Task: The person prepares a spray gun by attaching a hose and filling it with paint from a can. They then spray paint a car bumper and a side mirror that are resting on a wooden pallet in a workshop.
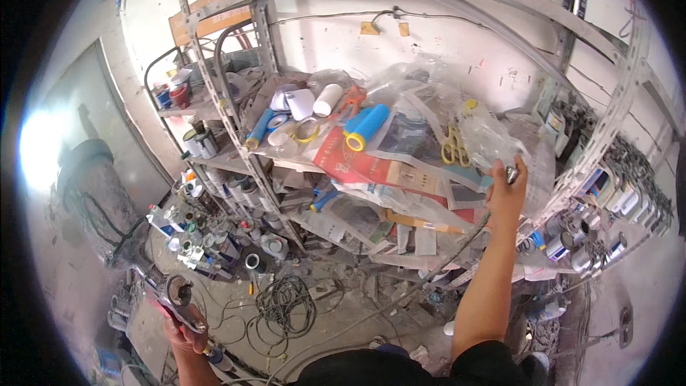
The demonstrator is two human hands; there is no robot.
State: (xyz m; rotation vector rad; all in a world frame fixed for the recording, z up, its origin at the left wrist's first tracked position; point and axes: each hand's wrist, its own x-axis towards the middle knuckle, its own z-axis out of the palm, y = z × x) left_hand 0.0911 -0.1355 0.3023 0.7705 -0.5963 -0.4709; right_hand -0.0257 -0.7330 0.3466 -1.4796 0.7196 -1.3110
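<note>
My left hand (pixel 184 332) at the lower left grips a paint-crusted spray gun (pixel 171 300) with a red part and a round metal end. My right hand (pixel 506 182) is closed around a small metal hose fitting (pixel 511 174) at the right end of the shelf. A grey hose (pixel 457 250) hangs from it diagonally toward the floor. Near that hand lie yellow-handled scissors (pixel 454 149) and crumpled plastic sheeting (pixel 493 132), over newspapers and red printed paper (pixel 346 156). Blue rolls (pixel 370 125) lie farther left.
A metal shelving rack (pixel 268 193) stands against the white wall. Paint cans (pixel 572 236) crowd the right end, more cans and bottles (pixel 200 250) the floor at left. A coiled cable (pixel 282 314) lies below. A dusty cylindrical object (pixel 93 179) is before the grey door (pixel 125 136).
</note>
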